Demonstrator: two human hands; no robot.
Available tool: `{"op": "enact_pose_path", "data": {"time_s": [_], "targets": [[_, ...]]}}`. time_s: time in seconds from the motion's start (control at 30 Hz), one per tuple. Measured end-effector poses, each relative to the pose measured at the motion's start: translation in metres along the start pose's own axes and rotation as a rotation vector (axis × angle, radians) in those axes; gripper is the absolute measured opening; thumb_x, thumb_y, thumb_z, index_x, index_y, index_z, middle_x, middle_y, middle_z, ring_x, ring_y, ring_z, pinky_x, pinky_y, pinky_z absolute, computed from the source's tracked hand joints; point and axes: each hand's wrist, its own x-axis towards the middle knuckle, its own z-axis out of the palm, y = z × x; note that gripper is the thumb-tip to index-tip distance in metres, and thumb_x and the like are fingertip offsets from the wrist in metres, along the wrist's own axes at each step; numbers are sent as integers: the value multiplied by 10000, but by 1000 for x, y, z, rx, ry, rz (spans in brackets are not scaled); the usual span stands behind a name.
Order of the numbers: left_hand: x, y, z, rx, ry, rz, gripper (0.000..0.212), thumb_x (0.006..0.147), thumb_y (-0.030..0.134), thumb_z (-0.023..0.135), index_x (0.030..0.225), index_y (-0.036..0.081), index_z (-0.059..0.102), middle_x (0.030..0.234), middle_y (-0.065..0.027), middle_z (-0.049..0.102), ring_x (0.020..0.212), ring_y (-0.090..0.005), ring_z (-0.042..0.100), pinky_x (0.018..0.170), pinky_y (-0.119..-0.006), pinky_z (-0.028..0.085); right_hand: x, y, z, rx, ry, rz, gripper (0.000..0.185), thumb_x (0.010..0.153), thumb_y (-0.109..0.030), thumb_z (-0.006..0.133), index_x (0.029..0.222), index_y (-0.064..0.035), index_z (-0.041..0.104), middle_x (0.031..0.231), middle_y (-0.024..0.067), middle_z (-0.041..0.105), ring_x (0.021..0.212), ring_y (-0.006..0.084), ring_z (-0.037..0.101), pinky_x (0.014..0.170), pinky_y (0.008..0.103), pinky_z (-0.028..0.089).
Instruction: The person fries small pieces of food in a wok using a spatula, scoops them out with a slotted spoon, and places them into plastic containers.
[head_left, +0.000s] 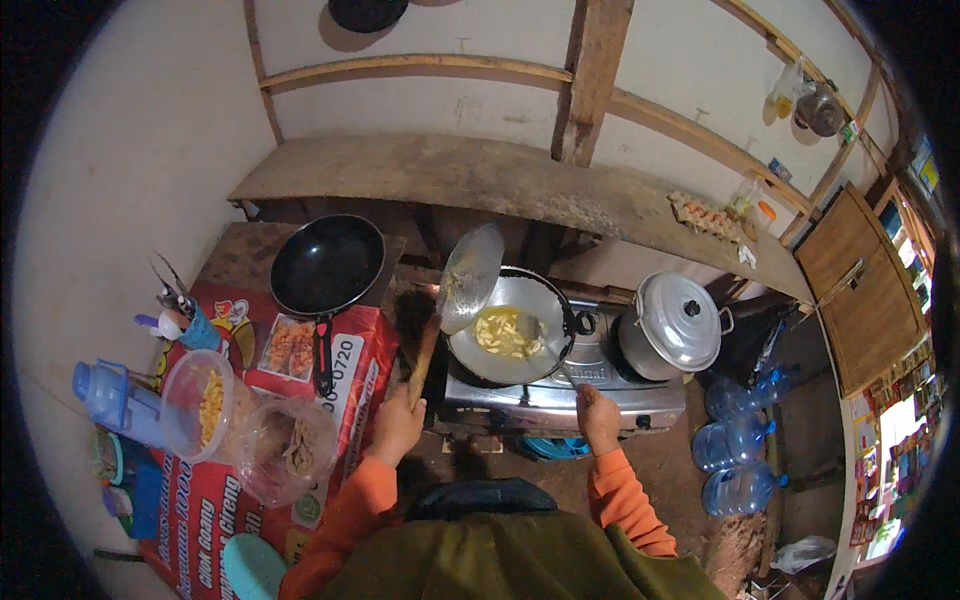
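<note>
My left hand (397, 426) grips the wooden handle of a perforated metal skimmer (472, 277). The skimmer's bowl is raised beside the left rim of a wok (551, 300), with small crumbs on it. In the wok, pale yellow pieces of food (502, 341) lie in bubbling oil. My right hand (598, 421) is closed around the handle of a metal spatula (532, 328), whose blade rests among the pieces. The wok stands on the left burner of a steel gas stove (589, 373).
A lidded aluminium pot (675, 322) occupies the right burner. To the left, a black frying pan (328, 264), a plastic tub (196, 405) of yellow pieces and a plastic bag (289, 450) sit on a red printed cover. Water bottles (739, 484) stand at right; an egg tray (705, 217) is on the shelf.
</note>
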Motion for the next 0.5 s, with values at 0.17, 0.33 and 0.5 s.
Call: {"op": "enact_pose_path", "data": {"time_s": [0.17,0.33,0.5], "targets": [[3,0,12,-34,-40,-41,332,774,211,547,1044,29,486,806,-262,574,786,-429,546,694,-477,436,21,-6,-8,-50,58,150,177,788,-206,494,894,-131,614,673,182,592,656,374,577,574,483,440],[-7,2,21,-44,-67,-52,313,774,215,548,1007,12,492,792,-248,579,771,-423,550,678,-474,432,22,-5,29,-28,-44,256,187,803,-211,490,895,-103,612,753,206,599,729,379,577,650,480,447],[-16,-2,23,-117,-93,-22,312,777,222,547,990,-1,495,813,-242,581,794,-407,550,691,-468,427,14,13,77,548,-106,264,196,750,-202,592,889,-68,628,690,135,583,620,255,557,573,364,441]]}}
